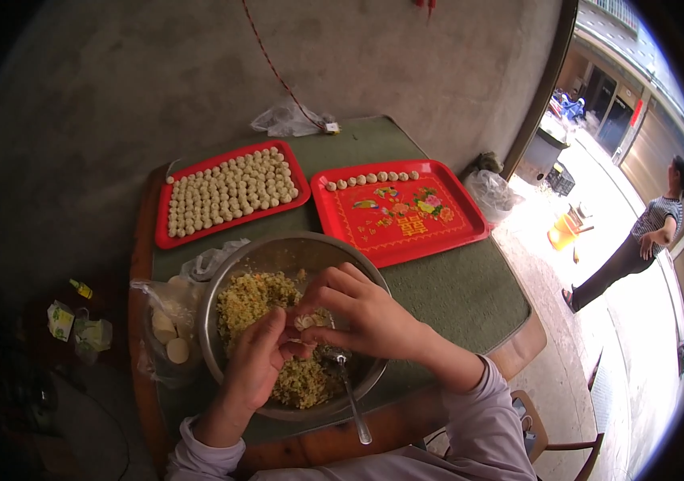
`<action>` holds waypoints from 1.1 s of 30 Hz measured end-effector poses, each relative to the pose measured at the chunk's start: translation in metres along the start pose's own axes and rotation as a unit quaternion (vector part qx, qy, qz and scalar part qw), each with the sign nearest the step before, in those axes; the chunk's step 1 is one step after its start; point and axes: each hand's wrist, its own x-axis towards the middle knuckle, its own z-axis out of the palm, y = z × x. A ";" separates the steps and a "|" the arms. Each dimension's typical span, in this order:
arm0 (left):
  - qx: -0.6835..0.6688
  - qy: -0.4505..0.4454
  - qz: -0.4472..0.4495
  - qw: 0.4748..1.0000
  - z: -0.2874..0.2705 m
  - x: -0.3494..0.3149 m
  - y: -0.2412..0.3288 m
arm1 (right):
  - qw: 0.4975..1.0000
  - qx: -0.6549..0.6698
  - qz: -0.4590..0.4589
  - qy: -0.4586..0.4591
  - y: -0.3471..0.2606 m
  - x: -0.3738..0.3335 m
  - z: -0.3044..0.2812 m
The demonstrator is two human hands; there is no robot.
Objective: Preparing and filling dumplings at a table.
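A small pleated dumpling (306,321) is pinched between the fingers of my left hand (258,361) and my right hand (350,317). Both hands are closed around it, above a large steel bowl (209,345). Chopped yellow-green filling (250,298) lies in the bowl, partly hidden by my hands. Against the bowl's right side leans a metal spoon (352,401), its handle pointing toward me over the rim. Left of the bowl, round pale dough wrappers (178,350) sit in a clear plastic bag (149,321).
Rows of dumplings (234,188) fill a red tray (161,216) at the back left. Another red tray (338,216) carries one row along its far edge. Plastic bags (490,192) rest by the wall. A person (655,228) stands outside at right; a wooden chair (534,409) is near my right.
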 end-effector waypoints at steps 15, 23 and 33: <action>-0.347 -0.060 -0.028 0.935 0.020 0.003 -0.011 | 0.994 -0.096 -0.047 -0.021 -0.027 -0.001 0.036; -0.365 -0.059 -0.065 0.927 0.013 0.005 -0.014 | 0.991 -0.110 -0.065 -0.036 -0.029 -0.001 0.022; -0.363 -0.080 -0.047 0.927 0.020 0.005 -0.017 | 0.997 -0.013 -0.037 -0.063 -0.032 -0.002 0.017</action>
